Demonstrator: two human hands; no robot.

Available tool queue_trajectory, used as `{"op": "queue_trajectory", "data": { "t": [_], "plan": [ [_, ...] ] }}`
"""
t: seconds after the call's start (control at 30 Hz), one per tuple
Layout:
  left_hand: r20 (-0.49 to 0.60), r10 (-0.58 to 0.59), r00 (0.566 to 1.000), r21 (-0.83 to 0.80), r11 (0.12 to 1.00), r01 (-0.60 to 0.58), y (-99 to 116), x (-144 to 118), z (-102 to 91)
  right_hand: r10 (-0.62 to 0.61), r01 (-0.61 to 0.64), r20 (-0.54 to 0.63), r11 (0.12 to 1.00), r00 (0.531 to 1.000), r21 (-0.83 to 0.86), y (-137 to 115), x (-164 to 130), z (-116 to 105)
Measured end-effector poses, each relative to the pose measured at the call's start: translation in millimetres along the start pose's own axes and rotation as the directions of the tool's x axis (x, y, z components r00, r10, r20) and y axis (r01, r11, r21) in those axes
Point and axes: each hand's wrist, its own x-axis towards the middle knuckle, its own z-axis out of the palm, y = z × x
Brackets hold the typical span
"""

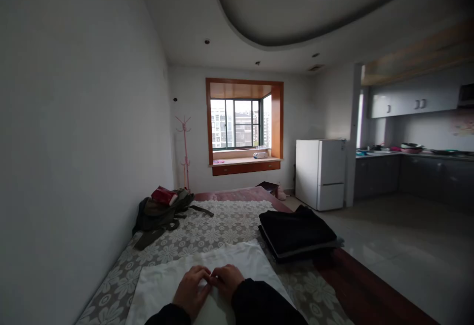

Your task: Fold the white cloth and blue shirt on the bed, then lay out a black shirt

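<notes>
Head view: the person's left hand [191,290] and right hand [226,279] lie side by side, fingertips meeting, on a white cloth [163,278] spread flat over the near end of a bed. Both hands have their fingers curled and appear to pinch the white cloth where they meet, though the grip itself is too small to make out clearly. Dark sleeves cover both forearms. The white cloth rests on a grey bedcover with a white flower pattern [207,228]. Just to the right of it, near the bed's edge, sits a stack of folded dark garments [296,233]. Farther back on the left, against the wall, lies a dark olive backpack [159,214] with a red item [163,195] on top of it.
</notes>
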Motion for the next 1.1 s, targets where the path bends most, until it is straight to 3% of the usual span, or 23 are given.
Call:
{"op": "queue_trajectory", "data": {
  "t": [0.13,0.2,0.3,0.37,0.57,0.67,0.77,0.87,0.93,1.03,1.1],
  "plan": [
    [0.030,-0.049,0.998,0.092,0.995,0.046,-1.0,0.7,-2.6,0.016,-0.016,-0.002,1.000,1.000,0.003,-6.3,-2.6,-7.9],
    [0.025,-0.131,0.991,0.209,0.970,0.123,-6.1,1.0,-2.4,0.022,-0.022,-0.045,1.000,0.999,0.010,-5.5,-3.6,-9.3],
    [-0.036,-0.375,0.926,0.433,0.830,0.352,-18.8,-0.2,2.2,0.136,-0.141,-0.132,0.989,0.982,-0.032,3.5,-3.9,-3.0],
    [-0.052,-0.481,0.875,0.527,0.731,0.433,-26.7,-2.0,7.4,0.225,-0.236,-0.135,0.969,0.965,-0.072,12.4,-3.2,5.8],
    [0.030,-0.511,0.859,0.598,0.698,0.394,-30.9,-4.3,14.2,0.258,-0.260,-0.033,0.961,0.966,-0.097,25.3,0.6,22.1],
    [0.057,-0.514,0.856,0.591,0.708,0.386,-31.0,-7.1,4.1,0.246,-0.249,-0.042,0.966,0.968,-0.071,23.3,1.0,12.1],
    [0.025,-0.539,0.842,0.611,0.674,0.414,-36.2,-21.2,-18.5,0.263,-0.268,-0.137,0.963,0.955,-0.014,26.6,-7.6,-10.2],
    [-0.051,-0.569,0.821,0.629,0.620,0.469,-39.2,-55.4,-47.7,0.296,-0.295,-0.177,0.955,0.939,0.028,39.7,-40.6,-35.9],
    [-0.073,-0.574,0.816,0.633,0.606,0.482,-35.9,-91.7,-63.8,0.230,-0.226,-0.163,0.973,0.959,0.045,52.3,-80.6,-46.5],
    [-0.022,-0.507,0.862,0.635,0.659,0.404,-25.0,-161.0,-75.9,0.093,-0.090,-0.113,0.995,0.989,0.029,71.2,-159.7,-47.0],
    [-0.053,-0.457,0.888,0.622,0.680,0.388,-17.9,-208.5,-78.0,0.071,-0.076,-0.121,0.996,0.990,-0.037,81.3,-214.1,-41.0]
  ]
}}
